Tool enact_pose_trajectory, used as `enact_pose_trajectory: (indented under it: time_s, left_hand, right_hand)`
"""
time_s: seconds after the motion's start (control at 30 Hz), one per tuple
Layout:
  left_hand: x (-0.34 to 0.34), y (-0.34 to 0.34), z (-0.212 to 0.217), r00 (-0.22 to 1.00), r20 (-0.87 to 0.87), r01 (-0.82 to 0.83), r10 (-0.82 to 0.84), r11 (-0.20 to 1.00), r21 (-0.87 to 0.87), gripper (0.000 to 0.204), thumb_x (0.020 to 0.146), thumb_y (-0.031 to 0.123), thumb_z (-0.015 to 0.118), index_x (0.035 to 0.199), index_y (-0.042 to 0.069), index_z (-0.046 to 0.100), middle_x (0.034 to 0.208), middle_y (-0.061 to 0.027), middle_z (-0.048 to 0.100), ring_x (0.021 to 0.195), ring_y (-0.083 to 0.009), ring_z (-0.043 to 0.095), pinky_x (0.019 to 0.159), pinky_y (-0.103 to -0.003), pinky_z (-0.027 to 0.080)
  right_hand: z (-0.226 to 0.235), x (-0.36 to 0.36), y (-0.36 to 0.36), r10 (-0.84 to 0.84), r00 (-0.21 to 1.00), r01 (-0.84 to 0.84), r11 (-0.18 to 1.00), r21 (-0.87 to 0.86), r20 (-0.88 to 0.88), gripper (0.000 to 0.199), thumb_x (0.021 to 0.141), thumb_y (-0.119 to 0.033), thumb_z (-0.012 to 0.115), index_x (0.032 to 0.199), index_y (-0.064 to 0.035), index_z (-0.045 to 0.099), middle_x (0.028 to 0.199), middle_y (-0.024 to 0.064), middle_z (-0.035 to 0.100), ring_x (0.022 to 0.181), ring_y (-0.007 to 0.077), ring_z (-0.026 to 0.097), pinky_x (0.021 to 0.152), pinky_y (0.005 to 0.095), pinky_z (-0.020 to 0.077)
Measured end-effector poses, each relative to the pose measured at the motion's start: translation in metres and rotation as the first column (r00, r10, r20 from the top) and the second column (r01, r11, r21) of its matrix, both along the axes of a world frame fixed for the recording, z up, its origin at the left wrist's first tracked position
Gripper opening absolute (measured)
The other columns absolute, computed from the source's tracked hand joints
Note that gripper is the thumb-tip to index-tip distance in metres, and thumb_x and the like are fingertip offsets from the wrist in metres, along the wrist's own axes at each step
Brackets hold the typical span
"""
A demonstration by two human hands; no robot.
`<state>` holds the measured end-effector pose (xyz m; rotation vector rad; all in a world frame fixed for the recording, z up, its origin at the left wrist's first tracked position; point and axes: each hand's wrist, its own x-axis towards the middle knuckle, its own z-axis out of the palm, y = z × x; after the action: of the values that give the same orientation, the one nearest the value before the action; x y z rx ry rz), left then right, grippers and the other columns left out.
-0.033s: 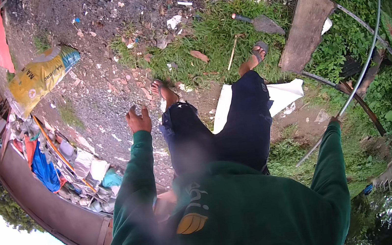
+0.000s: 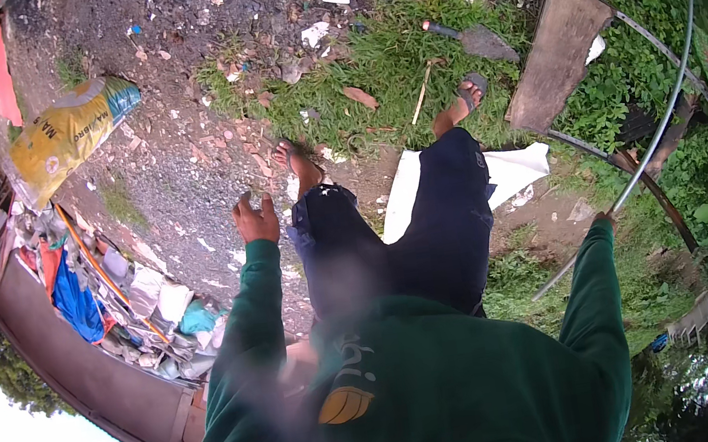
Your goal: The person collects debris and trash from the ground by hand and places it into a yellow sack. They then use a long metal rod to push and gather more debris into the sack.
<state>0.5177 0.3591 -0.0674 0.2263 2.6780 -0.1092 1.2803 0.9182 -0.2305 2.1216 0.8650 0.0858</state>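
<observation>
A long, thin grey metal pole point(image 2: 654, 150) runs along my right side, from the grass near my hip up past the green plants. My right hand point(image 2: 607, 217) is closed around it toward its lower end; the fingers themselves are mostly hidden by the sleeve. Over the gravel beside my left knee, my left hand point(image 2: 255, 220) hangs with its fingers apart and nothing in it. White sheeting point(image 2: 516, 171) lies on the ground behind and between my legs.
A weathered board point(image 2: 555, 51) lies at right beside a curved strip and leafy plants point(image 2: 651, 30). At left are a yellow sack point(image 2: 70, 138) and a heap of rubbish with a blue tarp point(image 2: 75, 298). A stick point(image 2: 422, 94) and a dark torch-like tube point(image 2: 441, 29) lie in the grass.
Hardly anything differs. The view shifts very slightly, and my left hand sits a touch lower and farther right in it.
</observation>
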Motion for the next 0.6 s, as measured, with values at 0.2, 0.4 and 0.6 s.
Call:
enact_pose_trajectory:
  time_s: [0.2, 0.4, 0.6]
  left_hand:
    - [0.045, -0.031, -0.079, 0.942, 0.277, -0.287, 0.187, 0.879, 0.38, 0.046, 0.099, 0.02, 0.069, 0.137, -0.001, 0.054, 0.134, -0.0246, 0.052, 0.114, -0.0345, 0.06, 0.086, -0.039, 0.06]
    - [0.061, -0.054, -0.161, 0.942, 0.276, -0.322, 0.193, 0.752, 0.575, 0.036, 0.1, 0.013, 0.065, 0.132, -0.001, 0.057, 0.132, -0.017, 0.053, 0.094, -0.0228, 0.068, 0.081, -0.033, 0.059]
    - [0.092, -0.125, -0.205, 0.923, 0.353, -0.325, 0.155, 0.803, 0.5, 0.038, 0.093, 0.011, 0.071, 0.127, -0.001, 0.06, 0.129, -0.0208, 0.056, 0.116, -0.0373, 0.059, 0.098, -0.046, 0.053]
  right_hand:
    - [0.002, -0.203, -0.066, 0.594, 0.743, -0.669, 0.651, 0.358, 0.309, 0.066, 0.087, -0.05, 0.066, 0.126, 0.003, 0.065, 0.125, 0.02, 0.065, 0.12, 0.0415, 0.059, 0.104, 0.0577, 0.0463]
    - [-0.135, -0.507, -0.281, 0.284, -0.168, -0.556, 0.763, 0.329, -0.944, 0.036, 0.093, -0.027, 0.071, 0.121, -0.0045, 0.069, 0.115, 0.021, 0.072, 0.11, 0.0403, 0.068, 0.1, 0.0481, 0.0528]
    - [-0.336, -0.611, -0.516, 0.262, 0.402, -0.862, 0.432, -0.266, -0.878, 0.069, 0.089, -0.038, 0.076, 0.148, -0.0107, 0.052, 0.143, 0.0222, 0.059, 0.128, 0.0409, 0.06, 0.106, 0.0459, 0.0526]
